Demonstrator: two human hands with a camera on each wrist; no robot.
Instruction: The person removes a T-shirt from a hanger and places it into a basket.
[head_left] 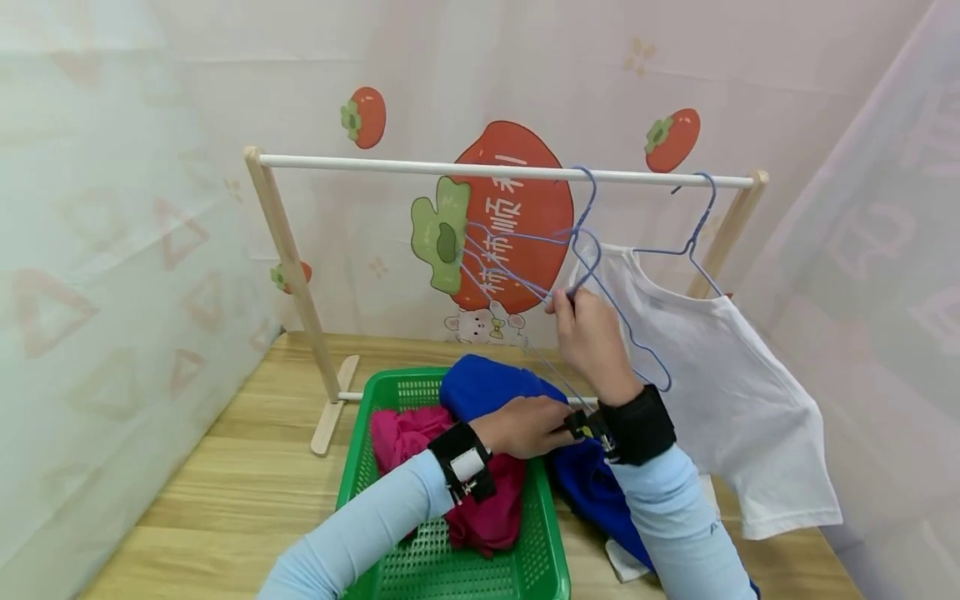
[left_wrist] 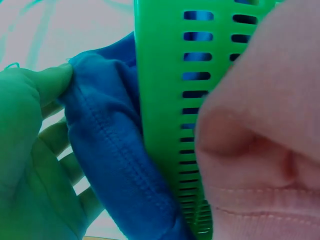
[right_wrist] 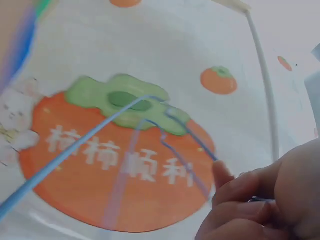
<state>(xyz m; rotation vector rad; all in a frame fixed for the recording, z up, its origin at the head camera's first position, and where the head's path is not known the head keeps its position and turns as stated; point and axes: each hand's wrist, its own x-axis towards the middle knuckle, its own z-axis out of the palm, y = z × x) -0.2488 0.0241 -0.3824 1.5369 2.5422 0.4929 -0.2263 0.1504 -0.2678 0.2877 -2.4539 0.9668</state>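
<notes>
My right hand (head_left: 592, 342) grips a blue wire hanger (head_left: 598, 260) just below its hook, in front of the rack. In the right wrist view, the hanger's long arm (right_wrist: 75, 143) slants to the lower left from the curled fingers. Lower down, my left hand (head_left: 525, 425) is at a blue garment (head_left: 487, 387) that drapes over the basket's right side. The left wrist view shows the thumb (left_wrist: 57, 80) pinching the garment's stitched edge (left_wrist: 110, 135), with the other fingers partly behind the cloth. A second blue hanger (head_left: 592, 196) hangs from the rod close behind the right hand.
A wooden rack with a white rod (head_left: 375, 165) spans the table (head_left: 225, 500). On its right hangs a white T-shirt (head_left: 720, 383) on a blue hanger. The green basket (head_left: 555, 550) in front holds a crimson garment (head_left: 487, 508). White cloth (head_left: 626, 562) lies partly under the blue garment.
</notes>
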